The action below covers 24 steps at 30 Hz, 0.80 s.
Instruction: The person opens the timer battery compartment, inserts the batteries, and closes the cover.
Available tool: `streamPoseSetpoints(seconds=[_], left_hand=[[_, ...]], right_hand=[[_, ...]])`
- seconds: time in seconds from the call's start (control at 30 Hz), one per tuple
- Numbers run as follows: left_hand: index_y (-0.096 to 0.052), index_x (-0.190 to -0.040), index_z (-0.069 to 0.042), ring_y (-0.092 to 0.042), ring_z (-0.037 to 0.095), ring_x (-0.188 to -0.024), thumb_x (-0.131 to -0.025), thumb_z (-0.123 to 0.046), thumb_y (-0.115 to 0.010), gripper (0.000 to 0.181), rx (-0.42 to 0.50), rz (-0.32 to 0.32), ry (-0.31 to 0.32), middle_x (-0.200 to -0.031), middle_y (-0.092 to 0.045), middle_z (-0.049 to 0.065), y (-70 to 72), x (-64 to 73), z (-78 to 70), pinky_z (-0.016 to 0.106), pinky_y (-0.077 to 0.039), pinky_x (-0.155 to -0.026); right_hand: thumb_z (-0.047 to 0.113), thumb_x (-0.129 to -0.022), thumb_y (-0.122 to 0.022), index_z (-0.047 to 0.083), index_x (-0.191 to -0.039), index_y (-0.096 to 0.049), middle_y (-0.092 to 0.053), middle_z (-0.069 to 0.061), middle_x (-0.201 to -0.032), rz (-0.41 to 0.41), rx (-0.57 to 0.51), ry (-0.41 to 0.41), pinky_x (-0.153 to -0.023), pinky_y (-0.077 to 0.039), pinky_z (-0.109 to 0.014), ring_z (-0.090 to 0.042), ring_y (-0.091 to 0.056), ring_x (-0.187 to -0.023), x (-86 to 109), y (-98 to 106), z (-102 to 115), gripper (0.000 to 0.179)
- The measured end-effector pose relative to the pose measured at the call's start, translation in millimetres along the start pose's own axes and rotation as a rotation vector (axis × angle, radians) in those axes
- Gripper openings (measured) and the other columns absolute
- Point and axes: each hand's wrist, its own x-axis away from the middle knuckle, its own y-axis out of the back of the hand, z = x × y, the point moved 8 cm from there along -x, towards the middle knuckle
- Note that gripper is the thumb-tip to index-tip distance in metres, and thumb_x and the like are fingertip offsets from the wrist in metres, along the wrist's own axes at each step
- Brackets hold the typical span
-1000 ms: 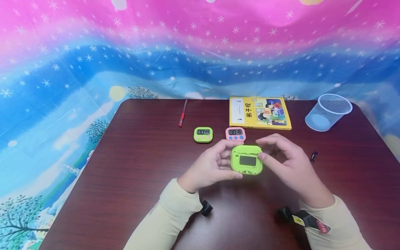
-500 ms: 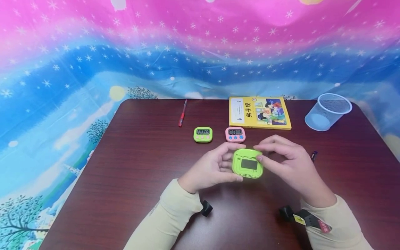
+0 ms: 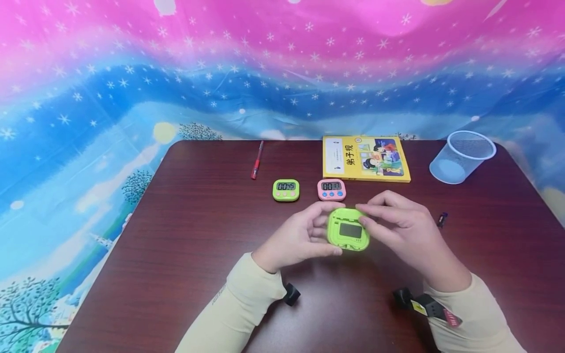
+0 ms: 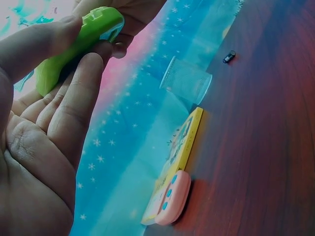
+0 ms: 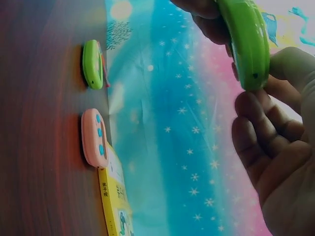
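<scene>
My left hand (image 3: pixel 304 238) grips a green digital timer (image 3: pixel 351 236) by its left side, thumb at the lower edge and fingers at the top and behind. Its back faces up in the head view, with an uncovered slot along the upper part and a dark rectangle in the middle. My right hand (image 3: pixel 406 235) pinches the upper right corner between thumb and fingertips. The right wrist view shows the timer's rounded green edge (image 5: pixel 248 46) between both hands. On the table behind lie a second green timer (image 3: pixel 286 190) and a pink timer (image 3: pixel 331 190), displays lit.
A small dark cylinder, like a battery (image 3: pixel 442 219), lies right of my right hand. Farther back are a red pen (image 3: pixel 257 162), a yellow book (image 3: pixel 366 159) and a white mesh cup (image 3: pixel 462 157). A patterned cloth (image 3: pixel 265 63) hangs behind the table.
The held timer has come down slightly and tilted a little, both hands still on it. My right fingertips have shifted slightly left along its corner. The other timers' digits have advanced.
</scene>
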Motion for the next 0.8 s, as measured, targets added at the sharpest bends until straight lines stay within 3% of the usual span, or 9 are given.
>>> streamPoseSetpoints(seconds=[0.27, 0.43, 0.8], left_hand=[[-0.046, -0.144, -0.009, -0.071, 0.014, -0.101, -0.081, 0.008, -0.078, 0.073, 0.028, 0.018, 0.038, -0.125, -0.067, 0.016, -3.2, 0.4, 5.3, 0.034, -0.058, -0.091], [-0.045, -0.144, -0.008, -0.071, 0.013, -0.099, -0.081, 0.007, -0.079, 0.073, -0.002, 0.031, 0.033, -0.124, -0.068, 0.016, -4.5, 0.1, 6.2, 0.034, -0.058, -0.090], [-0.044, -0.145, -0.008, -0.071, 0.014, -0.101, -0.082, 0.007, -0.078, 0.073, -0.003, 0.030, 0.010, -0.124, -0.067, 0.017, -5.0, -2.6, 5.5, 0.035, -0.058, -0.091]], right_hand=[[-0.003, -0.072, -0.086, 0.010, -0.107, -0.080, -0.063, 0.010, -0.094, 0.136, -0.045, -0.052, -0.059, -0.043, -0.015, -0.002, -0.053, -0.076, 3.2, -5.4, -6.4, 0.037], [-0.003, -0.073, -0.085, 0.011, -0.106, -0.080, -0.062, 0.008, -0.094, 0.191, -0.073, -0.097, -0.058, -0.045, -0.016, -0.007, -0.055, -0.076, 4.3, -5.9, -9.4, 0.036], [0.000, -0.072, -0.084, 0.015, -0.098, -0.079, -0.063, 0.013, -0.093, 0.108, -0.028, -0.080, -0.051, -0.046, -0.013, -0.004, -0.056, -0.076, 3.7, 0.9, -7.7, 0.030]])
